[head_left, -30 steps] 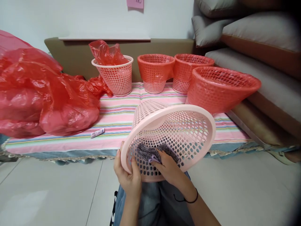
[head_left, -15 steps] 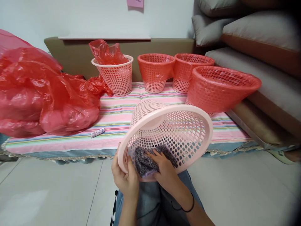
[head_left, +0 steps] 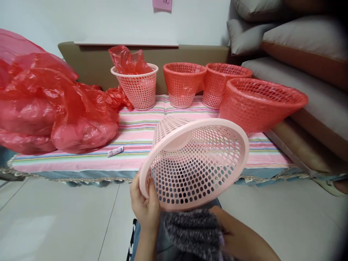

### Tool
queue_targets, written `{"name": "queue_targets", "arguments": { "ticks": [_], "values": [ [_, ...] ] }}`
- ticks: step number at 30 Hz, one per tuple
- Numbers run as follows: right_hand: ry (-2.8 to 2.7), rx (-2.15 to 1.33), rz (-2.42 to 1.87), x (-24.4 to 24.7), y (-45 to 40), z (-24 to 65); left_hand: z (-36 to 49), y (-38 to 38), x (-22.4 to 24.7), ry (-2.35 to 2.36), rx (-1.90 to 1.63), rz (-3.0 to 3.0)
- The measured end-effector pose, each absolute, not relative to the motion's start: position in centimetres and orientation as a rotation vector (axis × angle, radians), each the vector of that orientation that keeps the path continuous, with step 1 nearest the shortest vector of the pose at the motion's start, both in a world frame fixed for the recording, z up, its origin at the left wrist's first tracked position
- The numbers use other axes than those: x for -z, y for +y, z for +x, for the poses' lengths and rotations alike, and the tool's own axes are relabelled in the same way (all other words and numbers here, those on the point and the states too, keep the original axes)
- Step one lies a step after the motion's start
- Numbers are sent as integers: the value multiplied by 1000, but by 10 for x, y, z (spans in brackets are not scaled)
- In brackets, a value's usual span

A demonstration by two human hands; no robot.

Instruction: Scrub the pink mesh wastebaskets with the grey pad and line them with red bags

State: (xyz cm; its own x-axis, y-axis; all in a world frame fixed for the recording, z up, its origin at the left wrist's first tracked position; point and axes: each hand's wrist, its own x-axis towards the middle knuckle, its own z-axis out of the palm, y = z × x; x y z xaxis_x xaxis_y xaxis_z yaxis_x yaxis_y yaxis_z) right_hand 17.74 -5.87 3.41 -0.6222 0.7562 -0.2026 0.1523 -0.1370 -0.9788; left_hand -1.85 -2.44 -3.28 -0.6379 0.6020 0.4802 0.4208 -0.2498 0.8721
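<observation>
A pale pink perforated basket (head_left: 190, 127) is tipped on its side above my lap, its mouth facing me. My left hand (head_left: 146, 203) grips its rim at the lower left, thumb inside. Below the rim, my right hand (head_left: 220, 228) is with a dark grey fuzzy cloth (head_left: 193, 232); the cloth covers most of its fingers and is blurred. Behind, on a striped cloth (head_left: 138, 130), stands a pink basket (head_left: 140, 90) with red plastic in it. To its right are three baskets wrapped in red plastic (head_left: 185, 78), one of them tilted (head_left: 252, 108).
Large red plastic bags (head_left: 81, 123) lie at the left of the striped surface. A small white tube (head_left: 115, 151) lies near its front edge. Stacked cushions (head_left: 304, 47) rise at the right. A pink note (head_left: 162, 4) is on the wall.
My right hand has come out of the basket with the grey cloth and is now below the rim. My left hand keeps its hold on the rim.
</observation>
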Motion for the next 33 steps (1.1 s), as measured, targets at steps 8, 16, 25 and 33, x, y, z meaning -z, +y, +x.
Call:
{"name": "queue_targets", "arguments": {
  "ticks": [8,16,25,33],
  "values": [
    [-1709,-944,-1143,-21,9,178,-24,-31,23,1771,-1937,1415],
    [-2219,-355,-1394,19,103,120,-19,-32,17,1754,-1926,1422],
    [-2296,-562,-1280,64,115,120,-20,-33,19,1746,-1939,1391],
    [-2204,-616,-1341,52,122,152,-22,-32,21,1758,-1941,1391]
  ]
}}
